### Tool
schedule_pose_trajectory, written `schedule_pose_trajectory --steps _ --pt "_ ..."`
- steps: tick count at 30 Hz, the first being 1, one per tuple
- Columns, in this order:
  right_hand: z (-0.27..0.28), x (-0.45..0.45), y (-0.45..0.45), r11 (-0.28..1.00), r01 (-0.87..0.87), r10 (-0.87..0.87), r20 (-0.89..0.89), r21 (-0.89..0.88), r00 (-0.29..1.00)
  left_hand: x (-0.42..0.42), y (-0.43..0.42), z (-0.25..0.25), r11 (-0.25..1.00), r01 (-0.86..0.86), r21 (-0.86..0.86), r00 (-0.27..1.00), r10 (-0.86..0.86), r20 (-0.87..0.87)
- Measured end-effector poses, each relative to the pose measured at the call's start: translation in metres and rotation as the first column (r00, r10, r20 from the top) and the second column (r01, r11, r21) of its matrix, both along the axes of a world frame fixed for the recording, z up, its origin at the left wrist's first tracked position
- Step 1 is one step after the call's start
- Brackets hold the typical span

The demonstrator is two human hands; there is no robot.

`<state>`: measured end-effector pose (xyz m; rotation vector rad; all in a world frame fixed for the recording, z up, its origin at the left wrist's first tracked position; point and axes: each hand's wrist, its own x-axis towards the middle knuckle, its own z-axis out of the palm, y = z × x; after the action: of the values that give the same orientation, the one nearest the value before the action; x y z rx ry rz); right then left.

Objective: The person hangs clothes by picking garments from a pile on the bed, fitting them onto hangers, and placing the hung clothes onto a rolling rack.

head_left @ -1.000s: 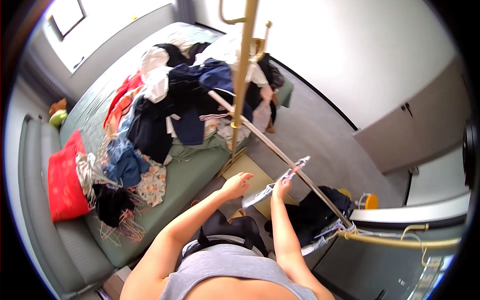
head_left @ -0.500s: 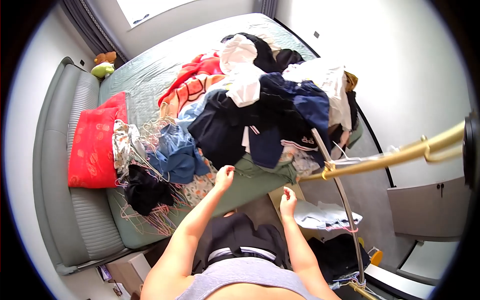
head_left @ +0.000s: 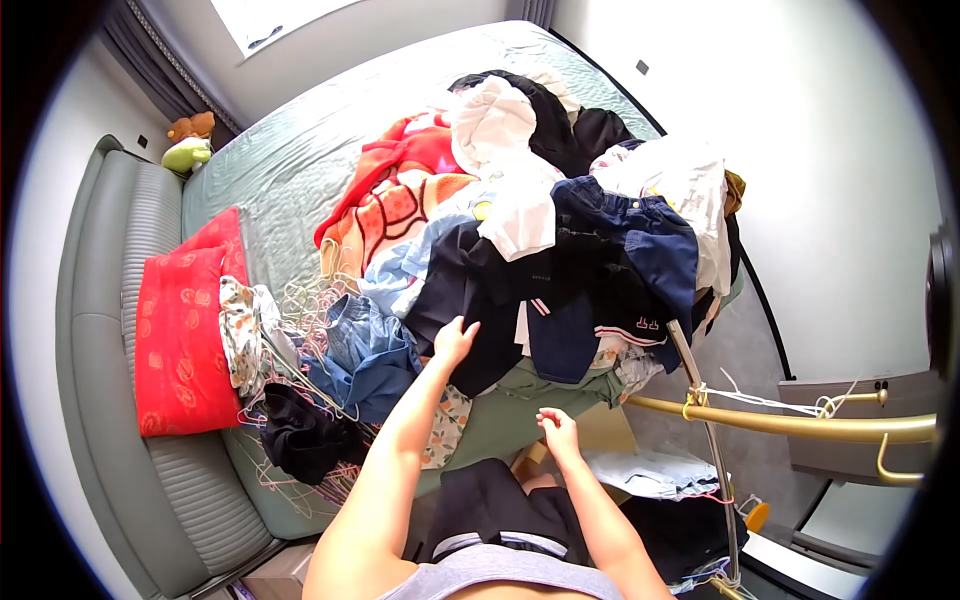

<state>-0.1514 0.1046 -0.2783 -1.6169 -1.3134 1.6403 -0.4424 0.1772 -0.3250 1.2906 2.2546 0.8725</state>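
Observation:
My left hand (head_left: 456,340) reaches to the front edge of the clothes pile, at a black garment (head_left: 480,300); its fingers are partly spread, and whether they touch the cloth is unclear. Nearer to me, my right hand (head_left: 558,430) hangs in front of the bed with curled fingers and nothing visible in them. Left of my left hand lie blue denim clothes (head_left: 365,360) and a tangle of hangers (head_left: 300,310). Light-coloured garments (head_left: 655,473) hang from the metal rail (head_left: 715,450) right of my right hand.
A gold rack pole (head_left: 800,422) juts in from the right, with white hangers (head_left: 770,403) on it. Dark clothes (head_left: 680,535) hang low on the right. A red pillow (head_left: 190,345) leans at the headboard (head_left: 95,370). Soft toys (head_left: 188,145) sit in the bed's far corner.
The view has turned toward the bed. The light-coloured item my right hand held now hangs on the rail, out of my hand. My left hand has moved forward to the pile.

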Motion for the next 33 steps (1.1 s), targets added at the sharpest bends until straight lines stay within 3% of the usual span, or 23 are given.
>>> schedule_pose_trajectory --steps 3,7,9,12,14,15,17,18,19,20,21,22,23,24,25,26,27,29,30,31,33 --pt "-0.006 -0.008 0.014 0.999 -0.005 0.003 -0.060 -0.034 0.998 0.041 -0.018 0.049 0.991 0.045 0.125 0.978 -0.069 0.195" --pt "0.015 -0.033 0.052 0.978 0.034 -0.065 -0.142 -0.205 0.988 0.099 -0.075 0.104 0.958 0.095 0.270 0.919 -0.189 0.345" --pt "0.014 -0.045 0.073 0.974 0.043 -0.086 -0.187 -0.223 0.979 0.120 -0.104 0.119 0.949 0.124 0.291 0.922 -0.218 0.319" --pt "0.013 -0.060 0.097 0.926 -0.011 -0.119 -0.318 -0.377 0.941 0.143 -0.135 0.150 0.919 0.227 0.323 0.953 -0.278 0.120" --pt "0.011 -0.063 0.099 0.952 -0.117 0.001 -0.379 -0.283 0.925 0.154 -0.149 0.160 0.918 0.285 0.277 0.943 -0.320 0.089" --pt "0.005 -0.063 0.099 0.966 -0.162 0.073 -0.388 -0.202 0.919 0.157 -0.152 0.160 0.943 0.192 0.273 0.968 -0.228 0.107" --pt "0.074 -0.065 0.081 0.988 -0.140 0.111 -0.333 -0.062 0.936 0.162 -0.157 0.148 0.964 0.001 0.268 0.987 -0.044 0.156" --pt "0.072 -0.058 0.074 0.971 -0.238 0.231 -0.369 0.029 0.900 0.156 -0.154 0.127 0.896 -0.137 0.422 0.952 0.002 0.306" --pt "0.086 -0.052 0.057 0.944 -0.254 0.301 -0.234 0.209 0.924 0.149 -0.152 0.121 0.888 -0.271 0.371 0.858 0.048 0.511" --pt "0.095 -0.042 0.044 0.877 -0.418 0.472 -0.263 0.237 0.841 0.145 -0.144 0.125 0.887 -0.428 0.176 0.671 0.181 0.719" --pt "0.088 -0.033 0.034 0.760 -0.575 0.650 -0.353 0.302 0.673 0.143 -0.133 0.129 0.805 -0.593 0.006 0.445 0.322 0.836" --pt "0.102 -0.020 0.012 0.708 -0.643 0.706 -0.271 0.292 0.654 0.137 -0.122 0.143 0.845 -0.518 -0.137 0.131 0.237 0.963" --pt "0.106 -0.008 -0.001 0.585 -0.724 0.811 -0.231 0.366 0.538 0.133 -0.120 0.155 0.887 -0.393 -0.242 -0.213 0.168 0.963" --pt "0.112 0.001 -0.009 0.452 -0.800 0.891 -0.164 0.394 0.423 0.129 -0.121 0.130 0.908 -0.390 -0.155 0.108 0.213 0.971" --pt "0.113 0.009 -0.015 0.405 -0.807 0.913 -0.149 0.431 0.379 0.122 -0.121 0.096 0.930 -0.360 -0.077 0.417 0.234 0.878" --pt "0.109 0.016 -0.015 0.420 -0.812 0.907 -0.222 0.405 0.359 0.121 -0.122 0.083 0.898 -0.418 -0.140 0.538 0.369 0.758" --pt "0.104 0.022 -0.012 0.434 -0.819 0.894 -0.295 0.376 0.338 0.117 -0.127 0.057 0.905 -0.411 -0.107 0.301 0.246 0.921" --pt "0.099 0.035 -0.005 0.723 -0.670 0.674 -0.381 0.166 0.633 0.113 -0.148 0.010 0.903 -0.427 -0.043 -0.229 -0.062 0.971" --pt "0.075 0.037 -0.001 0.871 -0.484 0.403 -0.448 -0.080 0.799 0.128 -0.158 0.058 0.907 -0.420 -0.008 -0.310 -0.136 0.941" --pt "0.063 0.038 0.007 0.930 -0.345 0.279 -0.368 -0.126 0.887 0.144 -0.166 0.103 0.901 -0.430 -0.051 -0.309 -0.094 0.947" --pt "0.055 0.029 0.020 0.950 -0.246 0.191 -0.264 -0.194 0.945 0.163 -0.176 0.167 0.882 -0.454 -0.128 -0.302 -0.017 0.953"
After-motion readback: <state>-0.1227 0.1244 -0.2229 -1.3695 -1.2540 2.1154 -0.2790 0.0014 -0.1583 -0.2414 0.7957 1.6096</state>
